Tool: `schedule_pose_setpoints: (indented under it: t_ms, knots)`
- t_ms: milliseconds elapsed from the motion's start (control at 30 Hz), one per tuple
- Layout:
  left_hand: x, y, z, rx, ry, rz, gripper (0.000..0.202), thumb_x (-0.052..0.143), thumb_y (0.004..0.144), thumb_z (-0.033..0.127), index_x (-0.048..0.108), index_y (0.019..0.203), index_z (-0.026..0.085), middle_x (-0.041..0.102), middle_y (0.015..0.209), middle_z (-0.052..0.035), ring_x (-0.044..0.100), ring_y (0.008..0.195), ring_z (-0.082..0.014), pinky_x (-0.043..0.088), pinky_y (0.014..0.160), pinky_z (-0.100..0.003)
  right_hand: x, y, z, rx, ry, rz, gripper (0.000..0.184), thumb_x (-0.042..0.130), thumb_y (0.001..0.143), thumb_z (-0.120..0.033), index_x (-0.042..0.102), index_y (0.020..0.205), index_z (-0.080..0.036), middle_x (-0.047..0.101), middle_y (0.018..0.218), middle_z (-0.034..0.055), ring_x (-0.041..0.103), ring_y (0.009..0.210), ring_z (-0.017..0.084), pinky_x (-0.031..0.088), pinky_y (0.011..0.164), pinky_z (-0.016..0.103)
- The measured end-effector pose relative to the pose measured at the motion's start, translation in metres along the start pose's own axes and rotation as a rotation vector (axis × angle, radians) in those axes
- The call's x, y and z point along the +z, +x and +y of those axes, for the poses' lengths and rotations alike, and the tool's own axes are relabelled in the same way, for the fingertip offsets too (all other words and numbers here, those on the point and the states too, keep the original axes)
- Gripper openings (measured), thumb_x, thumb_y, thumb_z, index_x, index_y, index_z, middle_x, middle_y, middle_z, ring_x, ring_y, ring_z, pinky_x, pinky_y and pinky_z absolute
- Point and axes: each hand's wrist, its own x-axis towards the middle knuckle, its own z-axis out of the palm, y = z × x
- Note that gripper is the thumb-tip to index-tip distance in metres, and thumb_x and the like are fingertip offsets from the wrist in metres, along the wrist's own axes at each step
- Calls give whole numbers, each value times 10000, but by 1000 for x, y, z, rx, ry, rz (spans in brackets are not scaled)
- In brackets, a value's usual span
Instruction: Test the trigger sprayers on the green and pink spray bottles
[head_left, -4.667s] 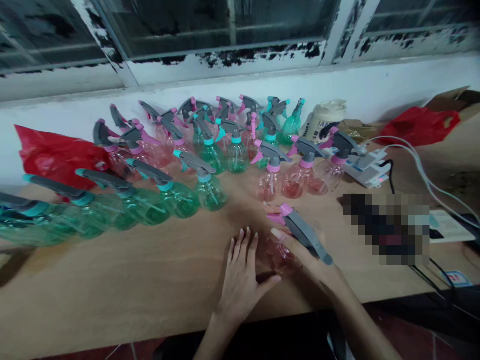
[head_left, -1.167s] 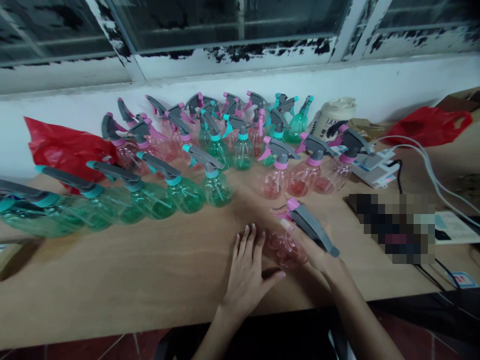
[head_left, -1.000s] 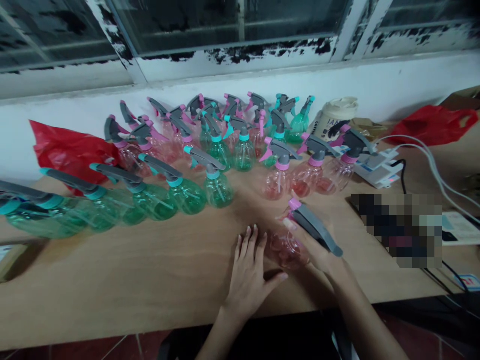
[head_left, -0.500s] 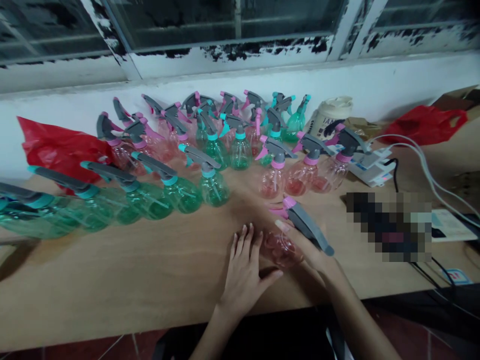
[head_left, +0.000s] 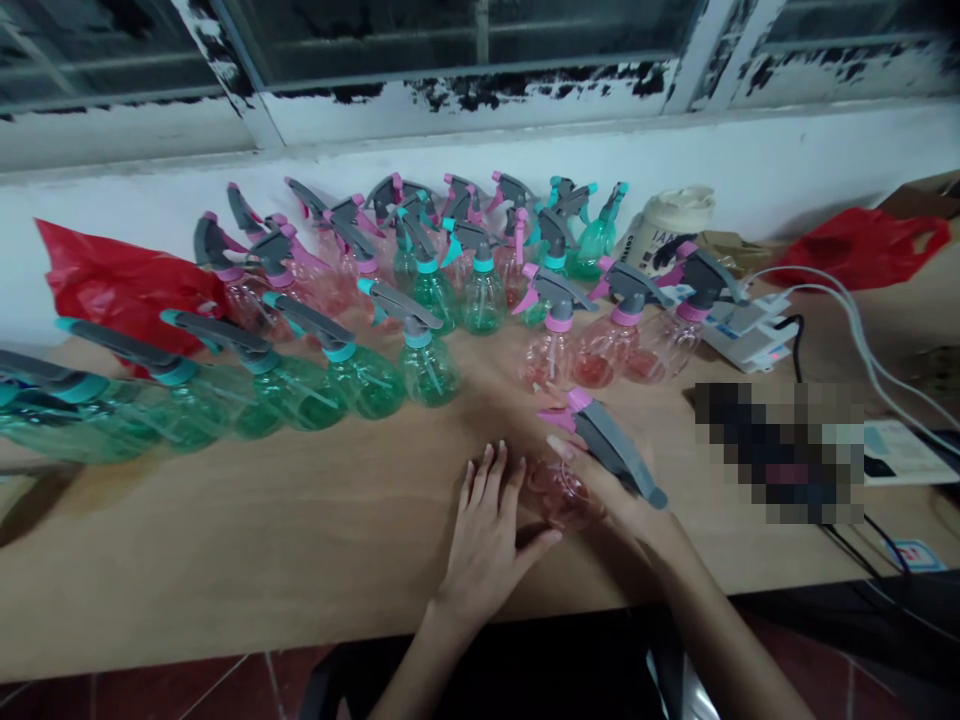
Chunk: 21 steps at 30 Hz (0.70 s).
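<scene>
A clear pink spray bottle (head_left: 559, 495) with a grey lever and pink nozzle stands near the table's front edge. My right hand (head_left: 604, 487) is wrapped around its upper part, just under the spray head, which partly hides the fingers. To the left of the bottle, my left hand (head_left: 487, 530) lies flat on the table with its fingers stretched out and thumb apart. Its thumb and index fingertip are close to the bottle's side; whether they touch it I cannot tell. Just behind stand three pink spray bottles (head_left: 546, 357) in a short row.
A row of green spray bottles (head_left: 366, 385) runs leftward. More pink and green bottles crowd against the wall, beside a red plastic bag (head_left: 127, 290). On the right are a white cup (head_left: 667, 230), a white power strip (head_left: 750, 335), cables, another red bag (head_left: 862, 250) and a blurred-out dark object (head_left: 776, 455).
The view has shifted slightly. Fingers of my right hand now show behind the pink nozzle. My left hand and the held bottle have hardly moved.
</scene>
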Motion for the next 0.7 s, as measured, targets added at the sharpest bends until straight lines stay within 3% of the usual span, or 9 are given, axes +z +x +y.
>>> schedule_pose_setpoints:
  t_ms: [100,267,700]
  knots:
    - [0,0,0,6,14,3,742,517,885,571,268,1428,131,275,1510,-177,159,1419,-301,206,1123,-533,-3,3,-2,-20,19,-50,313,562,845,-258,633,1149,-278,702,1047,50,682,888,228,548,813,385]
    - [0,0,0,4,34,-10,722,519,895,546,280,1424,117,299,1498,-183,164,1417,-305,214,1119,-524,-7,12,-4,-68,57,-129,350,531,799,-161,647,1105,-284,697,986,19,662,825,204,529,788,357]
    - [0,1,1,5,21,3,745,522,888,551,262,1434,116,314,1492,-176,170,1417,-296,213,1121,-526,-7,15,-14,-32,129,-106,105,600,840,-250,648,932,-234,685,895,24,649,884,202,498,795,345]
